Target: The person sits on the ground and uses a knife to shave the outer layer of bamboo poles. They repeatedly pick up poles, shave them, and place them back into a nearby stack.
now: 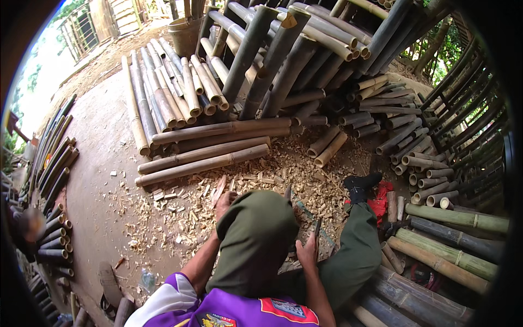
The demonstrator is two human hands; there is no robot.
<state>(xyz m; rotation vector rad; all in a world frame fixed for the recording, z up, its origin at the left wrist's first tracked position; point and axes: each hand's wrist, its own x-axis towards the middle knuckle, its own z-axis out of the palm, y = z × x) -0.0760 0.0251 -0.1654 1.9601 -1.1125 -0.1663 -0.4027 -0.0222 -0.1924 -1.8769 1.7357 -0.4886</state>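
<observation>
My left hand (225,205) is low beside my raised knee, which covers part of it. Its visible fingers are curled, and whatever they grip is hidden. Close by it rests a flat, pinkish strip of wood (219,189). On the other side of the knee, my right hand (307,252) is closed around a slim, dark tool (317,228) pointing away from me; its exact kind is unclear. A pointed end (288,192) of something shows just past the knee, mostly covered by it. Pale bamboo chips (272,177) litter the ground around both hands.
Several long bamboo poles (210,161) lie ahead, with more cut lengths (169,90) stacked behind. Thick dark poles (278,60) lean upright. Short pieces (430,163) are piled at right, beside green poles (452,215). A red cloth (383,201) lies by my foot.
</observation>
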